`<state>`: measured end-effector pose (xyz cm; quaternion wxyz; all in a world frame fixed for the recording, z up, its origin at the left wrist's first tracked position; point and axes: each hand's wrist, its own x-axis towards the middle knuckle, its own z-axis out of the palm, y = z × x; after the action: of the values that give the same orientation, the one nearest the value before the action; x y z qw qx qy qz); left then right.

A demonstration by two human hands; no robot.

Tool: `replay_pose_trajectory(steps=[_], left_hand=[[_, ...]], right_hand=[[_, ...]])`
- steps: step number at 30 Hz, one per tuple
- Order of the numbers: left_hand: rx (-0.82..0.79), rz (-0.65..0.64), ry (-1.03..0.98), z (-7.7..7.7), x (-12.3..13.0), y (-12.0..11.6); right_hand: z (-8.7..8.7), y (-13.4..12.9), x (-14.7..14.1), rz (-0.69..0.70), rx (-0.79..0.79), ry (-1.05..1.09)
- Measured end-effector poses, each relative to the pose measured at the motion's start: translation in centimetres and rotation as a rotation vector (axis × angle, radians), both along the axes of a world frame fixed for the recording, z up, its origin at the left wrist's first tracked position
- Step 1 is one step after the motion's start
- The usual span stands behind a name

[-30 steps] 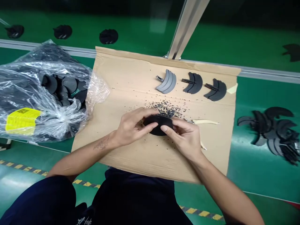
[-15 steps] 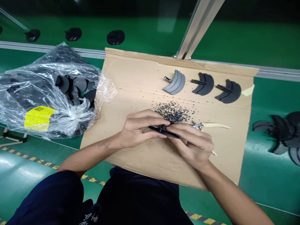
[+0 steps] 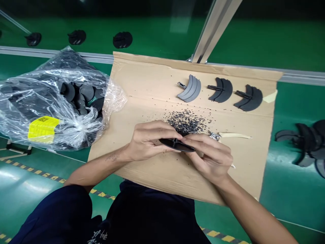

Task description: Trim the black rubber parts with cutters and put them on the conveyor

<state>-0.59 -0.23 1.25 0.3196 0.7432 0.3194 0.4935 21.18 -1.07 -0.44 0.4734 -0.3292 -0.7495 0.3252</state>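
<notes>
Both hands pinch a thin black moulded plastic part [image 3: 176, 144], seen nearly edge-on, with a small rib standing up at its middle. My left hand [image 3: 152, 140] holds its left end and my right hand [image 3: 209, 157] its right end. Black plastic crumbs [image 3: 186, 122] lie heaped just above my fingers on a flattened cardboard sheet [image 3: 241, 162]. Small cutters with cream handles [image 3: 218, 136] rest beside my right hand, their jaws close to my fingers. Farther up the cardboard, several curved dark parts [image 3: 222, 90] lie in a row.
On the left sits a clear plastic bag [image 3: 33, 101] of black discs, with a yellow label [image 3: 43, 129]. A heap of dark parts [image 3: 307, 145] lies on the green bench at right. A metal rail [image 3: 45, 52] and an upright bar [image 3: 215, 30] run behind the cardboard.
The black part has turned from showing its rounded face to lying nearly edge-on between my fingers. In the last half second, it and my hands have barely moved.
</notes>
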Motion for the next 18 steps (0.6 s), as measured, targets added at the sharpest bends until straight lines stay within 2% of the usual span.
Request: replay_pose_trajectory(steps=[18], left_hand=[[0.042,0.020,0.020,0.10,0.24,-0.22]], right_hand=[[0.33,0.13,-0.21,0.023,-0.096,0.052]])
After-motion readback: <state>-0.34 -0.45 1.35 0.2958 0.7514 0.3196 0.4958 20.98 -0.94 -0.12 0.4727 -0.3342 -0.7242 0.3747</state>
